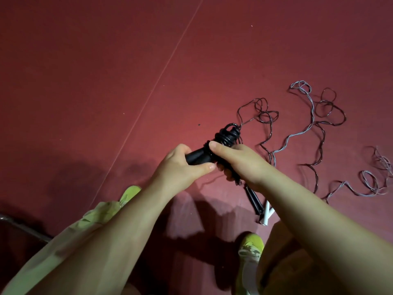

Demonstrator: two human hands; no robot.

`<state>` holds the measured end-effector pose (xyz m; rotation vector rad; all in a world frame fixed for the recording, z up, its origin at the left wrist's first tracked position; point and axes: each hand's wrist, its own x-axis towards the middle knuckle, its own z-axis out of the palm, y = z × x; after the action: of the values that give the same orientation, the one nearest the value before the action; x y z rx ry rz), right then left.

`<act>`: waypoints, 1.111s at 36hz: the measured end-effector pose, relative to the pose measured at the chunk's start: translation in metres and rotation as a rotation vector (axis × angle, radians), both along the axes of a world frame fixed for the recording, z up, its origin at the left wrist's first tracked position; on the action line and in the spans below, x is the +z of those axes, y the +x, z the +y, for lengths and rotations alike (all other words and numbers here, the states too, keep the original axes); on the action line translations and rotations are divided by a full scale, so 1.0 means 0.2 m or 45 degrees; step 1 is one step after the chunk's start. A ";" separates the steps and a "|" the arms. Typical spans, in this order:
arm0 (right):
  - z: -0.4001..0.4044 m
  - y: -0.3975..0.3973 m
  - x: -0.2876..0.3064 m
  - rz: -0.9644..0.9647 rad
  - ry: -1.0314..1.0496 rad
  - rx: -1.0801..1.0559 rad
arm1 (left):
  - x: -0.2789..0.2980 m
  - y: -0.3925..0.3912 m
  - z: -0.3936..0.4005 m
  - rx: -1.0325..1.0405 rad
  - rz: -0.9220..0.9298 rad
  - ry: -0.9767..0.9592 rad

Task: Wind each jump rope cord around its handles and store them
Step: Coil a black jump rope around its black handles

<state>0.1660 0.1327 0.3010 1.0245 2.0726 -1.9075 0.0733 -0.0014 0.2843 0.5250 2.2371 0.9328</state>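
— What do you see nearest the handles?
— My left hand (182, 165) and right hand (240, 162) both grip the black handles (200, 156), cord coiled round their far end.
— Beyond them?
— The loose black cord (258, 112) trails over the red floor (106, 71); a grey cord (311, 103) lies farther right.

A dark red floor (85, 71) fills nearly the whole view, matte and evenly coloured. A thin pale line (161, 75) crosses it on a diagonal, running from the upper middle down toward the lower left. Small light specks dot the surface, and one dark speck (199, 125) lies near the centre. Light falls brightest at the middle and fades toward the edges. Broad soft shadows (89, 179) darken the lower left. A grey metal bar (23, 227) slants across the bottom left corner.
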 end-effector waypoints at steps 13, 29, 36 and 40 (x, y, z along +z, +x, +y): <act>0.04 0.00 -0.01 0.367 -0.266 -0.029 | 0.10 -0.03 -0.04 -0.094 -1.674 0.378; 0.05 0.00 0.02 0.086 -0.273 0.088 | 0.09 -0.02 -0.01 -0.040 -1.371 0.160; 0.05 0.00 0.03 0.037 -0.241 0.027 | 0.07 -0.02 0.00 0.000 -1.297 0.149; 0.05 -0.01 0.01 -0.031 -0.034 0.054 | 0.06 -0.01 0.01 0.017 -1.196 0.124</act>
<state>0.1647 0.1419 0.3025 0.9854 2.0330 -1.8883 0.0705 -0.0001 0.2965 0.0610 1.3503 1.0156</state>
